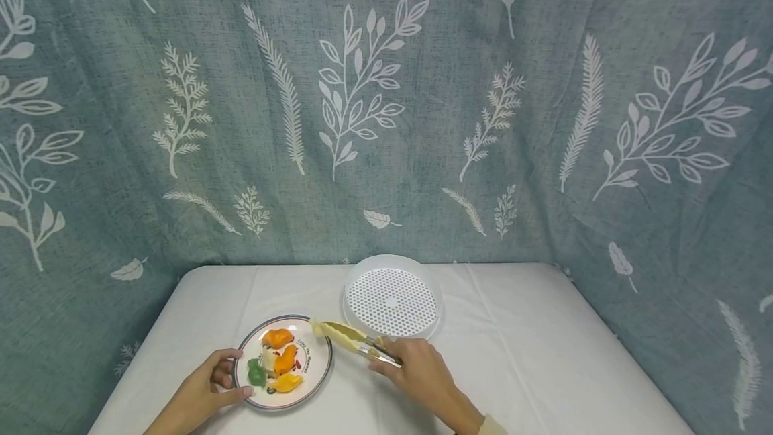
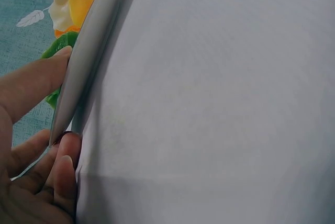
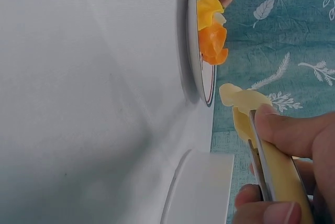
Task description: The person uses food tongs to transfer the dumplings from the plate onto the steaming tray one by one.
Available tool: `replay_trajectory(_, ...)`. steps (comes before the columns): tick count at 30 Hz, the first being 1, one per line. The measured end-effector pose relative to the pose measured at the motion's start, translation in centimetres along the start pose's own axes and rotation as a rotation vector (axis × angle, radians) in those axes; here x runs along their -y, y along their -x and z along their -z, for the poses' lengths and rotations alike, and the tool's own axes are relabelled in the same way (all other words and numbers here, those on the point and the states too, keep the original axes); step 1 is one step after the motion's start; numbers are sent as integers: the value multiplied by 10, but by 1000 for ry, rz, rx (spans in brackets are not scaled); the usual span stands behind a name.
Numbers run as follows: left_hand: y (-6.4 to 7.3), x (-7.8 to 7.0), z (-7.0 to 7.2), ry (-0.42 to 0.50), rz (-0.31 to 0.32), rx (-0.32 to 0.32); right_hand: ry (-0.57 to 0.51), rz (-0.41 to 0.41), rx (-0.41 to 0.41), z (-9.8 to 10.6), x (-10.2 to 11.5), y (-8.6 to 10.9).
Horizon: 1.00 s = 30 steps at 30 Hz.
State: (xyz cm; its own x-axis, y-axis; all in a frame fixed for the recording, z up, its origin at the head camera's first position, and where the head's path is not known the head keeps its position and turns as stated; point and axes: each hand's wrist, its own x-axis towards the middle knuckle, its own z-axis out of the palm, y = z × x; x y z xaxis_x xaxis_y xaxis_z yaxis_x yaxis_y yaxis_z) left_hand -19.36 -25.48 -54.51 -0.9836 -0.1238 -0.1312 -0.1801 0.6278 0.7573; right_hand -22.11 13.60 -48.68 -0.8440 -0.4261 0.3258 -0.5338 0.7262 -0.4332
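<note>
My left hand (image 1: 202,388) holds the left rim of a round plate (image 1: 314,378), thumb on the upper side and fingers beneath. On it lie soft-looking dumpling-shaped pieces: two orange pieces (image 1: 278,338), a yellow piece (image 1: 285,383), a green piece (image 1: 256,372) and a whitish piece (image 1: 267,360). With my right hand (image 1: 423,374) I grip metal tongs (image 1: 371,348) with yellow parts. At their tip hangs a pale yellow piece (image 3: 243,98), over the plate's right rim in the head view. The right wrist view shows it raised above the plate.
Behind the tongs stands a round white perforated steamer tray (image 1: 392,301) with a raised rim. A white cloth covers the table (image 1: 531,354). Teal curtains with white leaf prints (image 1: 374,86) enclose the back and sides.
</note>
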Motion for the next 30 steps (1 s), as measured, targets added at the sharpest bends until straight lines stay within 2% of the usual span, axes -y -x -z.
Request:
replay_trajectory(14,0,0,-1,9,10,0,-53,22,-36,6,-3,0)
replay_trajectory(22,1,-2,1,9,7,10,-56,-33,-48,16,-12,-2)
replay_trajectory(30,-1,-1,-1,14,17,11,-13,-94,-86,29,-24,-4)
